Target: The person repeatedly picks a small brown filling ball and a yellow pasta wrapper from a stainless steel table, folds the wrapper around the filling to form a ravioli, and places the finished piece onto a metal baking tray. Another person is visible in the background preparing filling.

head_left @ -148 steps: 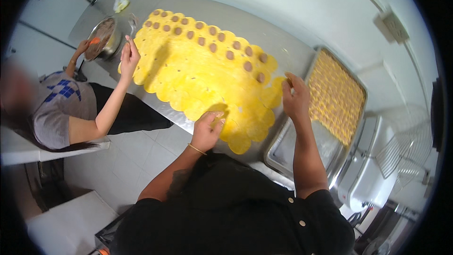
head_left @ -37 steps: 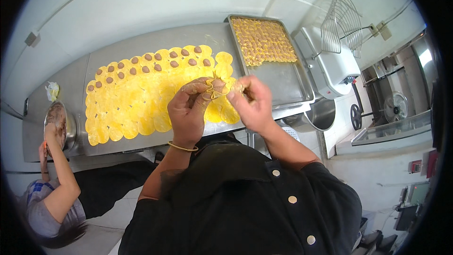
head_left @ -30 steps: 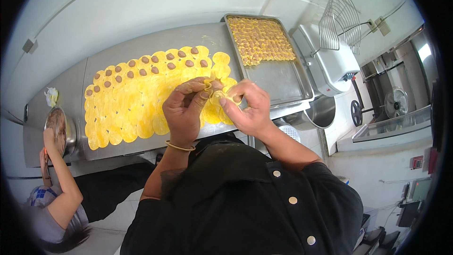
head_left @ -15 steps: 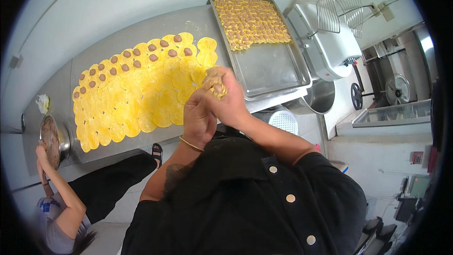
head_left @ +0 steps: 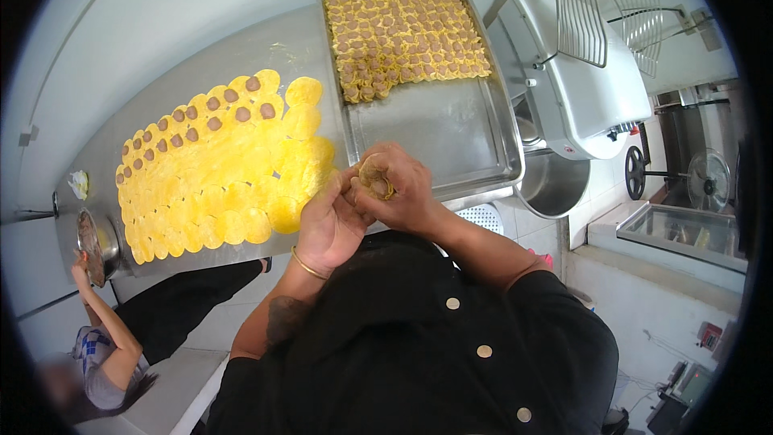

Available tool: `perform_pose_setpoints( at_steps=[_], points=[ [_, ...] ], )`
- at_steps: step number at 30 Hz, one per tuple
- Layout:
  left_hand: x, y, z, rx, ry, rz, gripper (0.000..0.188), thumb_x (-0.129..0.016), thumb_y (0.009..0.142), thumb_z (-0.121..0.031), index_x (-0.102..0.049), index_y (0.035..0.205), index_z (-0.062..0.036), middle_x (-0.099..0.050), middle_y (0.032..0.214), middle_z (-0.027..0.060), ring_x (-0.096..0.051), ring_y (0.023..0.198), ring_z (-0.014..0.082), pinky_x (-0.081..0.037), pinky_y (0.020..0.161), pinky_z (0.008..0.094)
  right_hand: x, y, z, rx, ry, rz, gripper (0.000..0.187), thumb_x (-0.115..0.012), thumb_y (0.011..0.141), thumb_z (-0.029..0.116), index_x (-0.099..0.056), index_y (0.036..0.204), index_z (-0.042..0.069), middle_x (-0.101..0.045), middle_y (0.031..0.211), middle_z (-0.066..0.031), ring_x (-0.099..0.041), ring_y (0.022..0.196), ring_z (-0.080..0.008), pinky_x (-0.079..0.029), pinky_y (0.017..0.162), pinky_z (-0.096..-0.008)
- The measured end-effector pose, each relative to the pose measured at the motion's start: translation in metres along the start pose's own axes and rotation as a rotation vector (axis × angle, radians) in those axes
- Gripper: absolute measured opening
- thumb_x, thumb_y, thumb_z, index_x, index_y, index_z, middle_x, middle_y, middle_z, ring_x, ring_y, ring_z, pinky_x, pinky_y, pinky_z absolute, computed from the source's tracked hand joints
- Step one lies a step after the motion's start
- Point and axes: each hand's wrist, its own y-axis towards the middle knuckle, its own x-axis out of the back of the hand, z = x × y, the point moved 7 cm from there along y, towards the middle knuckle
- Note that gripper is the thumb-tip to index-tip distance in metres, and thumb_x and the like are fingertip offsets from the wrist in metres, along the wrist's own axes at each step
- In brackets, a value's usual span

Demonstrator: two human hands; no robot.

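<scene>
Curled round a small open-topped dumpling (head_left: 377, 185) with a yellow wrapper and brownish meat filling, my right hand (head_left: 411, 185) is over the near left corner of the tray. My left hand (head_left: 330, 229) is right beside it, palm partly up and thumb stretched out, its fingertips against the right hand and partly hidden. Left of my hands, overlapping round yellow wrappers (head_left: 201, 181) cover the steel table. Balls of meat filling (head_left: 214, 123) sit on the far rows of them. Many filled dumplings (head_left: 403, 28) stand in close rows in the tray's far part.
The metal tray (head_left: 435, 125) lies at the table's right end. Beyond it are a white machine (head_left: 580, 89) with a wire guard (head_left: 581, 12) and a steel bowl (head_left: 555, 185). At far left, a co-worker's hand (head_left: 82, 266) is at a bowl of filling (head_left: 90, 242).
The view has shifted, and my hands are now nearer the tray. My left hand has loosened from around the dumpling, which stays in my right hand with its top showing.
</scene>
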Motion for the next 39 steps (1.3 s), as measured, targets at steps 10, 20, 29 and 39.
perform_pose_setpoints(
  at_steps=[10, 20, 29, 39],
  points=[
    [0.011, 0.130, 0.014, 0.068, 0.341, -0.121, 0.058, -0.054, 0.107, -0.047, -0.045, 0.146, -0.0043, -0.070, 0.117, 0.0199, -0.069, 0.110, 0.0337, -0.053, 0.097, 0.0434, 0.047, -0.021, -0.139, -0.232, -0.287, 0.131, 0.043, -0.083, 0.079, 0.024, -0.067, 0.115, 0.010, -0.068, 0.102, -0.0119, -0.059, 0.104, -0.0362, -0.041, 0.094, -0.0502],
    [-0.042, 0.205, -0.049, -0.888, 2.461, -0.356, 0.078, -0.076, 0.083, -0.021, -0.045, 0.153, -0.0066, -0.036, 0.156, 0.0273, -0.018, 0.153, 0.0500, -0.018, 0.124, 0.0580, 0.021, 0.041, -0.218, -0.457, -0.589, -0.020, 0.025, -0.075, 0.087, 0.029, -0.072, 0.099, 0.007, -0.072, 0.090, -0.0098, -0.060, 0.100, -0.0322, -0.038, 0.093, -0.0473],
    [-0.037, 0.195, -0.052, -0.878, 2.349, -0.324, 0.074, -0.076, 0.085, -0.022, -0.047, 0.151, -0.0053, -0.039, 0.155, 0.0269, -0.021, 0.152, 0.0505, -0.021, 0.124, 0.0586, 0.012, 0.036, -0.221, -0.408, -0.602, 0.005, 0.022, -0.074, 0.088, 0.026, -0.071, 0.098, 0.006, -0.069, 0.084, -0.0130, -0.061, 0.093, -0.0357, -0.040, 0.090, -0.0503],
    [0.044, 0.022, -0.096, -0.992, 1.712, -0.532, 0.056, -0.074, 0.089, -0.018, -0.055, 0.139, -0.0006, -0.054, 0.140, 0.0280, -0.039, 0.140, 0.0532, -0.031, 0.119, 0.0571, -0.099, 0.153, -0.149, 0.158, -0.357, 0.248, 0.025, -0.064, 0.090, 0.009, -0.076, 0.111, 0.010, -0.069, 0.093, -0.0132, -0.064, 0.090, -0.0367, -0.049, 0.079, -0.0461]
  ],
)
